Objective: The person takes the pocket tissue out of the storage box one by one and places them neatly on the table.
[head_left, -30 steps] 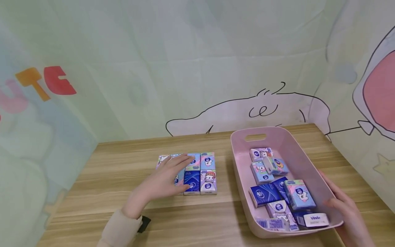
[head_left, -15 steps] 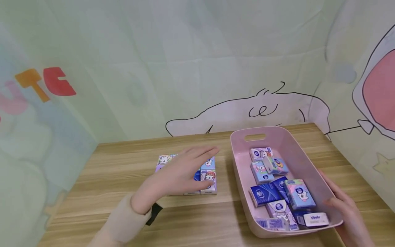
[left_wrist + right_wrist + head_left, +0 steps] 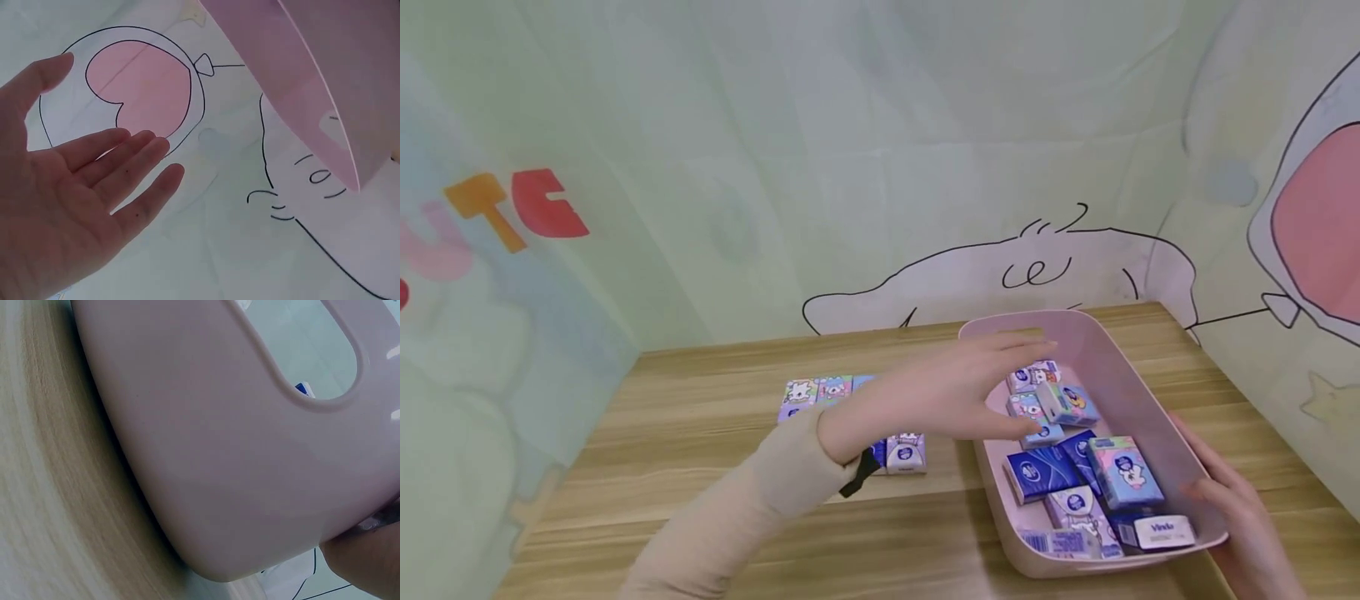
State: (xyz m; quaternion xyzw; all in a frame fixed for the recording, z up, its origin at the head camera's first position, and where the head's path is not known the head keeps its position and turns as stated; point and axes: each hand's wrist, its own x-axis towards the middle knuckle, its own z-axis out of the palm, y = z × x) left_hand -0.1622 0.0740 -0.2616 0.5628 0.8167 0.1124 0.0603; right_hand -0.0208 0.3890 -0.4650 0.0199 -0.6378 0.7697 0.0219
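A pink plastic bin holds several small tissue packs, among them a dark blue pack and a pastel cartoon pack. My left hand hovers over the bin's left rim, its fingertips above the packs at the far end; the left wrist view shows the palm bare and the fingers loosely extended. With the thumb inside and fingers outside, my right hand grips the bin's near right wall. Rows of tissue packs lie on the table to the left, partly hidden behind my left arm.
The bin stands on a wood-grain table, close to its right side. Behind and beside the table hangs a pale printed cloth with cartoon drawings. A handle slot is cut in the bin's end wall, seen in the right wrist view.
My left hand has moved right, from above the rows of tissue packs to above the bin. My right hand keeps its grip on the bin, and the packs stay put.
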